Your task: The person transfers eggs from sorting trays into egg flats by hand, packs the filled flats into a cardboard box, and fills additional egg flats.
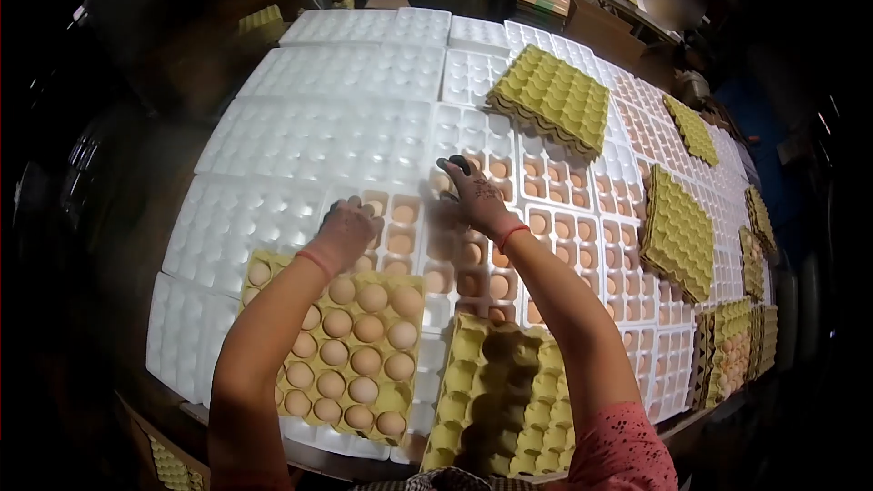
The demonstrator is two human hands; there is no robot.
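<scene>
My left hand (350,229), in a thin glove, is closed with its fingers curled down over the cells of a white plastic tray. What is under those fingers is hidden; an egg (375,207) shows beside the fingertips. My right hand (477,198), also gloved with dark fingertips, reaches over the neighbouring cells. Its thumb and fingers lie on either side of a pale egg (441,183). Beneath my left forearm lies a yellow-green egg tray (414,400), mostly full of brown eggs. To its right sits a similar tray (541,405) whose visible cups hold no eggs.
White trays (327,127) cover the table, with eggs in many cells at the right. Stacked yellow-green trays (555,100) rest on them, with another stack (677,232) farther right. Cardboard boxes (605,32) stand beyond the far edge.
</scene>
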